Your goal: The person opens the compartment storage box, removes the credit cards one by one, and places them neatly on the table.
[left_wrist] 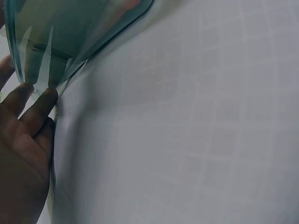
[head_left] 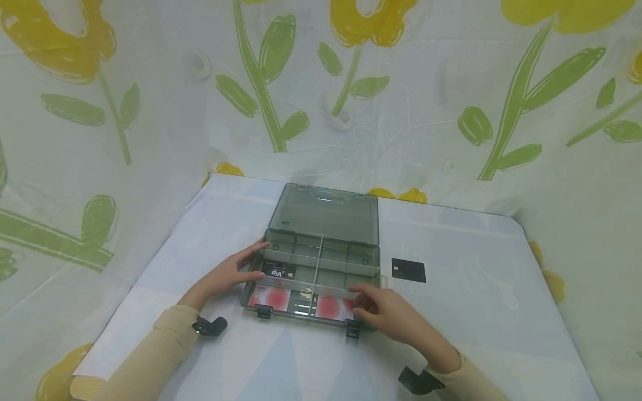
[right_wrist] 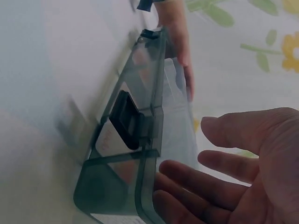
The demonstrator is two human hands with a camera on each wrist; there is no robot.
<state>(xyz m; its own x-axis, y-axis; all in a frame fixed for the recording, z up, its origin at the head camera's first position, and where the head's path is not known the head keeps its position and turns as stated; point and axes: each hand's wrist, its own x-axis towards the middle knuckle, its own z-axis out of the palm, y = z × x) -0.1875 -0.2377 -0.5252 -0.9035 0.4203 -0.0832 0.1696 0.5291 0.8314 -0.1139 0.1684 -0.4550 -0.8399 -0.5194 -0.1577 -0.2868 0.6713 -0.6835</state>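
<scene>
A grey-green transparent compartment box lies with its lid raised behind it. My left hand rests at the box's left side, fingers spread along the edge; in the left wrist view the fingertips of that hand touch the box wall. My right hand is at the front right corner with loosely bent fingers, nothing visibly held; the right wrist view shows this hand beside the box. Red-and-white cards lie in the front compartments, and a black "Vip" card in the middle left one.
A black card lies on the white table cover to the right of the box. Two black latches stick out from the box's front edge. Behind the table hangs a cloth printed with flowers.
</scene>
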